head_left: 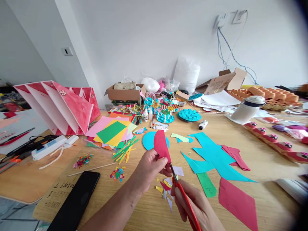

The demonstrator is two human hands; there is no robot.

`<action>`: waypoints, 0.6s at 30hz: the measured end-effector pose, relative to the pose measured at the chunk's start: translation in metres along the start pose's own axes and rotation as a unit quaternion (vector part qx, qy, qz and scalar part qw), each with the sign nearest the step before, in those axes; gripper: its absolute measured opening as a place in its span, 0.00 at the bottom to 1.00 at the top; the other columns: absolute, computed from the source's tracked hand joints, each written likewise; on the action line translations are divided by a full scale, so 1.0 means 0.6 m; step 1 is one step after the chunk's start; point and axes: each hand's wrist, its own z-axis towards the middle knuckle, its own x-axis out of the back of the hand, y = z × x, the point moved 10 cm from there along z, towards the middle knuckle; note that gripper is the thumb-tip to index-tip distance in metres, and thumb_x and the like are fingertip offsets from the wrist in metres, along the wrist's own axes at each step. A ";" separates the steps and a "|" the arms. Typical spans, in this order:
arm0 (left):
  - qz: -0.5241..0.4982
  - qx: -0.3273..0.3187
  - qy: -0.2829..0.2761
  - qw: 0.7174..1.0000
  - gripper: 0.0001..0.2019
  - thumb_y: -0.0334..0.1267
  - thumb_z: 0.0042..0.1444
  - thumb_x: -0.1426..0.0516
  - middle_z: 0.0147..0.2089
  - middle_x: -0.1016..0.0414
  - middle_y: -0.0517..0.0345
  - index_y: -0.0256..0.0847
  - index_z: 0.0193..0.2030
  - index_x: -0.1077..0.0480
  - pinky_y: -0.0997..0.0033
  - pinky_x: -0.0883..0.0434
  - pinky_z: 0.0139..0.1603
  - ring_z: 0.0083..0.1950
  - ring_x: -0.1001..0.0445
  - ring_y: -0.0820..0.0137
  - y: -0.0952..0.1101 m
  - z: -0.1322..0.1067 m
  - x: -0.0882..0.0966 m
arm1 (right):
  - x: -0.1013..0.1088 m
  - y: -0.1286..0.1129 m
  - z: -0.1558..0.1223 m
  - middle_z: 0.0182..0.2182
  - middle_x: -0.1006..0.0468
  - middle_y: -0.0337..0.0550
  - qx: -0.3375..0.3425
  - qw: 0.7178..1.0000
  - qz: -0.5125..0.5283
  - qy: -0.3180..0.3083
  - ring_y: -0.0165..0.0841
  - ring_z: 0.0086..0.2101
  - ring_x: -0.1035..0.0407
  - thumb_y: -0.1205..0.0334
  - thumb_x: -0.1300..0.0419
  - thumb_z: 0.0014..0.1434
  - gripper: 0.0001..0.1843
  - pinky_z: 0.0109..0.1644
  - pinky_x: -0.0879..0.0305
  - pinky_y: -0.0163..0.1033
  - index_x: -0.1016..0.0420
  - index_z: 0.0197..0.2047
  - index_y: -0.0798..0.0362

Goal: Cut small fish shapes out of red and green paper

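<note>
My left hand (154,166) pinches a piece of red paper (160,141) with a rounded left edge, held above the table. In my right hand (190,202) are red-handled scissors (186,200), their blades at the lower tip of the red paper. Behind the paper lies a blue paper circle (147,140), partly covered. Small paper scraps (166,187) in yellow, red and lilac lie beneath my hands. To the right are blue paper offcuts (214,154), a green paper piece (207,184) and a larger red paper sheet (239,203).
A black phone (75,200) lies front left, near a wooden stick (91,169) and green and yellow paper strips (124,150). Stacked coloured paper (112,131) sits farther back. Glue bottles (145,115), blue decorated plates (189,115) and a white container (249,109) stand toward the wall.
</note>
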 end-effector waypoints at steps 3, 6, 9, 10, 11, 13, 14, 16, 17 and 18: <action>-0.004 0.010 -0.008 1.000 0.07 0.37 0.45 0.46 0.24 0.31 0.60 0.34 0.28 0.35 0.74 0.30 0.28 0.24 0.31 0.76 -0.006 0.004 -0.001 | 0.004 0.002 0.001 0.16 0.44 0.31 0.006 1.000 -0.010 0.005 0.27 0.19 0.49 0.49 0.53 0.57 0.18 0.21 0.54 0.32 0.42 0.23 0.51; -0.009 0.024 -0.017 1.000 0.07 0.37 0.44 0.45 0.23 0.31 0.60 0.34 0.28 0.35 0.74 0.30 0.28 0.24 0.31 0.76 -0.014 0.007 -0.003 | 0.008 0.002 0.004 0.16 0.44 0.31 0.013 0.999 -0.030 0.012 0.27 0.19 0.49 0.48 0.53 0.58 0.19 0.21 0.53 0.32 0.43 0.21 0.51; -0.015 0.026 -0.027 0.999 0.07 0.37 0.44 0.46 0.24 0.30 0.60 0.34 0.28 0.35 0.74 0.30 0.28 0.24 0.31 0.76 -0.017 0.009 -0.006 | 0.016 0.001 0.006 0.16 0.44 0.31 0.012 0.999 -0.038 0.029 0.27 0.19 0.49 0.48 0.52 0.58 0.20 0.21 0.53 0.32 0.45 0.21 0.51; -0.016 0.024 -0.030 0.999 0.07 0.37 0.44 0.46 0.24 0.30 0.60 0.34 0.28 0.35 0.74 0.30 0.28 0.24 0.31 0.76 -0.017 0.010 -0.007 | 0.017 0.000 0.006 0.16 0.44 0.31 0.011 0.999 -0.040 0.029 0.27 0.19 0.49 0.47 0.52 0.58 0.20 0.21 0.52 0.32 0.45 0.20 0.51; -0.016 0.022 -0.032 0.999 0.06 0.36 0.45 0.46 0.24 0.30 0.60 0.34 0.28 0.35 0.74 0.30 0.28 0.24 0.30 0.76 -0.016 0.010 -0.008 | 0.017 0.000 0.006 0.16 0.44 0.31 0.008 0.999 -0.043 0.026 0.27 0.19 0.49 0.47 0.52 0.58 0.20 0.21 0.53 0.32 0.45 0.20 0.51; -0.014 0.021 -0.034 0.999 0.06 0.36 0.45 0.46 0.24 0.30 0.60 0.35 0.28 0.35 0.74 0.30 0.28 0.24 0.31 0.76 -0.017 0.011 -0.009 | 0.014 0.003 0.006 0.16 0.45 0.31 -0.002 0.999 -0.047 0.009 0.27 0.18 0.49 0.46 0.52 0.58 0.21 0.21 0.53 0.32 0.45 0.21 0.51; -0.014 0.023 -0.033 0.999 0.06 0.36 0.45 0.46 0.24 0.30 0.60 0.35 0.28 0.35 0.74 0.30 0.28 0.24 0.31 0.76 -0.018 0.010 -0.009 | 0.012 0.006 0.005 0.16 0.45 0.31 -0.009 0.999 -0.046 0.002 0.26 0.18 0.49 0.46 0.53 0.58 0.21 0.21 0.54 0.32 0.45 0.21 0.51; -0.012 0.026 -0.032 0.999 0.06 0.36 0.44 0.46 0.23 0.30 0.60 0.34 0.27 0.35 0.74 0.30 0.28 0.24 0.31 0.76 -0.019 0.010 -0.009 | 0.010 0.012 0.004 0.16 0.46 0.30 -0.020 0.999 -0.042 -0.008 0.26 0.18 0.50 0.45 0.53 0.57 0.21 0.20 0.54 0.32 0.45 0.21 0.51; -0.011 0.027 -0.032 0.999 0.06 0.36 0.44 0.46 0.23 0.30 0.60 0.34 0.27 0.35 0.74 0.30 0.28 0.24 0.31 0.76 -0.020 0.010 -0.009 | 0.010 0.014 0.003 0.16 0.47 0.30 -0.021 0.999 -0.040 -0.010 0.26 0.18 0.50 0.45 0.53 0.57 0.21 0.20 0.54 0.31 0.46 0.21 0.51; -0.011 0.027 -0.032 0.999 0.06 0.36 0.44 0.46 0.23 0.30 0.59 0.34 0.27 0.35 0.74 0.30 0.28 0.24 0.31 0.76 -0.020 0.010 -0.009 | 0.010 0.015 0.003 0.16 0.47 0.30 -0.019 0.999 -0.039 -0.011 0.26 0.18 0.50 0.44 0.53 0.57 0.21 0.20 0.55 0.31 0.46 0.21 0.51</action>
